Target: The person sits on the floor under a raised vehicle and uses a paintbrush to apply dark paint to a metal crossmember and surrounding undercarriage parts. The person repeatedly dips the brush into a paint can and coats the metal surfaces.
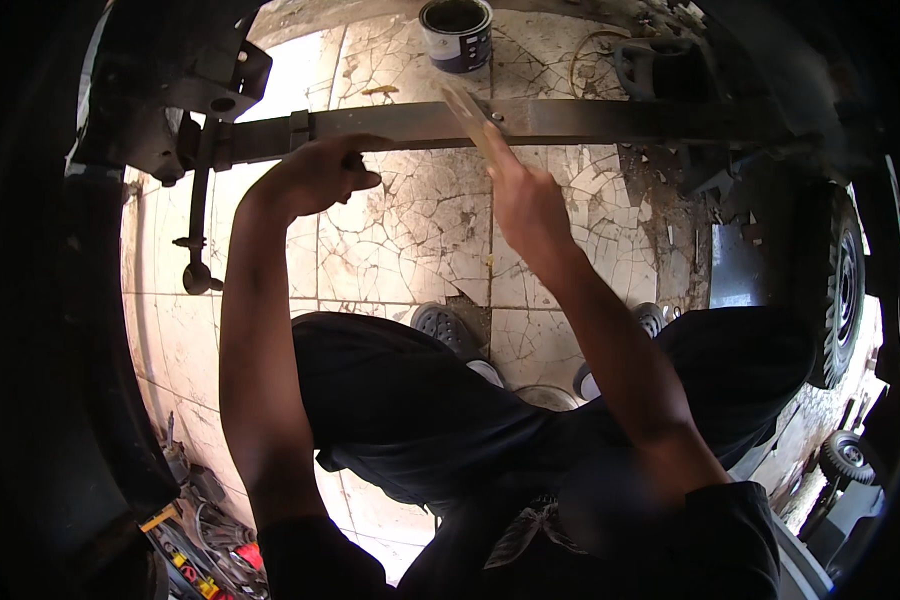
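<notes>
We see a floor (410,230) of cracked white tiles. A dark paint can (456,33) stands open on the floor, up at the far side. Near the can, to its right, a black part (660,65) lies by some wire. Far from the can, at the right edge, stands a big wheel (842,290), and a small wheel (847,455) lies below it. Far down at the lower left, tools (195,545) lie in a heap.
</notes>
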Demonstrator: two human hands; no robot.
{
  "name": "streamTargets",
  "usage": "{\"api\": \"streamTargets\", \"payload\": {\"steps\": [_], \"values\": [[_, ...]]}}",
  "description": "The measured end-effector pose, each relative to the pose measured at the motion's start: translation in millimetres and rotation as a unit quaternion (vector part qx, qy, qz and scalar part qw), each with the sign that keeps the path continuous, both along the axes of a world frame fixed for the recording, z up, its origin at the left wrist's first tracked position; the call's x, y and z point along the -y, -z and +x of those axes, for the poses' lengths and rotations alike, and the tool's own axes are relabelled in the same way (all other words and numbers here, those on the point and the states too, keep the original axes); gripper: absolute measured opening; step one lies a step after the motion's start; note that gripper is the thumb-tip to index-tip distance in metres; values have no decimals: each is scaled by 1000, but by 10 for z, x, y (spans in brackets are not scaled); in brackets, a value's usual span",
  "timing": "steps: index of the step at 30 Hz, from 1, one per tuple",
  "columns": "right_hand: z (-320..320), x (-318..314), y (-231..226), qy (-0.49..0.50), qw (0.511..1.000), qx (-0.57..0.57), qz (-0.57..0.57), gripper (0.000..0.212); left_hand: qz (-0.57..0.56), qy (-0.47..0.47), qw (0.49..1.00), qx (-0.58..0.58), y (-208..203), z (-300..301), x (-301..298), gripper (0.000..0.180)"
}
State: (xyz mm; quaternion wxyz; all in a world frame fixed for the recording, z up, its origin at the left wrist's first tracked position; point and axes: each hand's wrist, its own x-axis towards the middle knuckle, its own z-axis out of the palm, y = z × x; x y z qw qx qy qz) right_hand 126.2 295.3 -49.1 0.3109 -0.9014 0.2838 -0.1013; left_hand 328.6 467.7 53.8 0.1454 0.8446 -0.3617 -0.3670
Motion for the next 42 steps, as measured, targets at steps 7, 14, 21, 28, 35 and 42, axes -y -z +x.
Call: {"api": "streamTargets", "payload": {"steps": [7,14,21,28,35,42], "values": [[-90,9,98,-6,999,17,-40,59,-25,4,999,-23,-73,-14,3,52],[458,243,57,5,999,37,-21,56,43,-7,999,-18,42,63,-1,54],[-263,-120,-113,11,1000,-12,2,56,-5,40,999,6,12,47,83,53],[483,232,107,17,996,64,-57,56,37,43,998,-2,-97,-16,265,50],[-220,-205,32,3,999,35,-19,56,10,34,999,6,-111,16,197,51],[175,35,-16,17,1000,-17,-18,60,1,77,997,9,-140,-20,299,50]]}}
